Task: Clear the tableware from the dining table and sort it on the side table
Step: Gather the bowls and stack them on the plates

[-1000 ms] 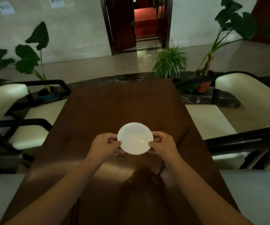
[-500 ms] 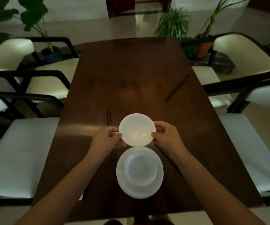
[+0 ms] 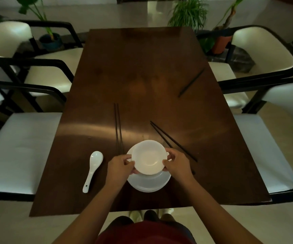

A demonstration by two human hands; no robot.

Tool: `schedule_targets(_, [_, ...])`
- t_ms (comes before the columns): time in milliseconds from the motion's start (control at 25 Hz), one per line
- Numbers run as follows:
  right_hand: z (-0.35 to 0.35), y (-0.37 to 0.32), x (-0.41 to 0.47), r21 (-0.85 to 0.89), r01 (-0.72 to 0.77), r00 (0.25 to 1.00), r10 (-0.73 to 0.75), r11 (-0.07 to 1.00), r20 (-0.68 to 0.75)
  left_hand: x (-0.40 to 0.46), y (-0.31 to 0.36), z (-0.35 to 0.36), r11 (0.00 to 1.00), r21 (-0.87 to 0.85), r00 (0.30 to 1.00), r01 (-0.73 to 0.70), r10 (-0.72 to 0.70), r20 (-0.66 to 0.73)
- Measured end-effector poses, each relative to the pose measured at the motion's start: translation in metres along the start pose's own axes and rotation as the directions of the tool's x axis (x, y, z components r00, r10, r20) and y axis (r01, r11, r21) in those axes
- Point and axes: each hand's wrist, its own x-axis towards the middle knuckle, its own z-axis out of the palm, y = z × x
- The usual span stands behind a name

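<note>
Head cam: looked down on dark wood dining table [image 3: 142, 67], person standing at its near edge.
Small plate: white small plate [image 3: 148, 157] was held w/ both hands just above the plate stack [image 3: 149, 184], at approx 6 o'clock of the tabletop; can't tell if it touched the stack.
L hand: left hand [image 3: 120, 166] gripped the small plate's rim at its 9 o'clock side, thumb on top, fingers curled under.
R hand: right hand [image 3: 176, 164] gripped the rim at 3 o'clock, same pinch.
Stack: white plates, wider than the held one, showed below it from approx 4 to 8 o'clock; count unclear.
Spoon: white ceramic spoon [image 3: 92, 170] lay flat at 9 o'clock of the stack, near but apart, bowl end pointing to 12, handle to 6.
Chopsticks A: dark pair, chopsticks by left hand [image 3: 118, 128], ran straight toward 12 o'clock from just beside the L hand.
Chopsticks B: diagonal chopsticks [image 3: 173, 140] lay at 1-2 o'clock of the stack, near end passing behind the R hand.
Chopsticks C: far chopsticks [image 3: 191, 83] lay well apart, at 3 o'clock edge of table, slanted.
Chairs: cream-cushioned chairs [image 3: 20, 152] w/ black frames stood on both long sides.
Plants: potted plants [image 3: 188, 13] stood past the table's 12 o'clock end.
</note>
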Motion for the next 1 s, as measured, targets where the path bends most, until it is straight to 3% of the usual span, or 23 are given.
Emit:
schedule_targets(280, [0.006,0.005,-0.002,-0.126,-0.006,1.000,0.003,0.992,-0.023,-0.001,-0.006,0.006,0.998,0.057,1.000,0.002,-0.002,0.005])
schedule_targets(400, [0.004,0.001,-0.002,-0.194,-0.011,1.000,0.012,0.981,0.005,0.001,-0.009,0.004,0.999,0.037,1.000,0.006,-0.006,0.007])
schedule_targets(480, [0.000,-0.002,-0.005,-0.231,0.002,0.999,-0.014,0.973,-0.048,0.000,-0.013,0.000,1.000,-0.011,1.000,0.024,-0.024,-0.018])
schedule_targets(600, [0.007,-0.025,-0.017,-0.164,0.119,0.964,-0.153,0.979,-0.216,0.000,-0.031,-0.021,0.999,-0.045,0.980,0.030,-0.039,-0.198])
schedule_targets(720, [0.047,-0.057,-0.030,-0.040,0.236,0.969,-0.238,0.971,-0.072,-0.004,-0.067,-0.053,0.986,0.149,0.925,0.073,-0.011,-0.381])
schedule_targets(800, [0.085,-0.072,-0.033,0.084,0.142,0.984,-0.150,0.986,0.095,-0.007,-0.089,-0.068,0.941,0.296,0.938,0.164,-0.056,-0.342])
schedule_targets(880, [0.122,-0.080,-0.032,0.184,-0.081,0.967,0.032,0.980,0.251,-0.009,-0.104,-0.072,0.886,0.387,0.945,0.254,-0.143,-0.293])
schedule_targets(1000, [0.169,-0.077,-0.022,0.160,-0.312,0.908,0.244,0.936,0.341,-0.008,-0.117,-0.069,0.848,0.450,0.945,0.279,-0.158,-0.287])
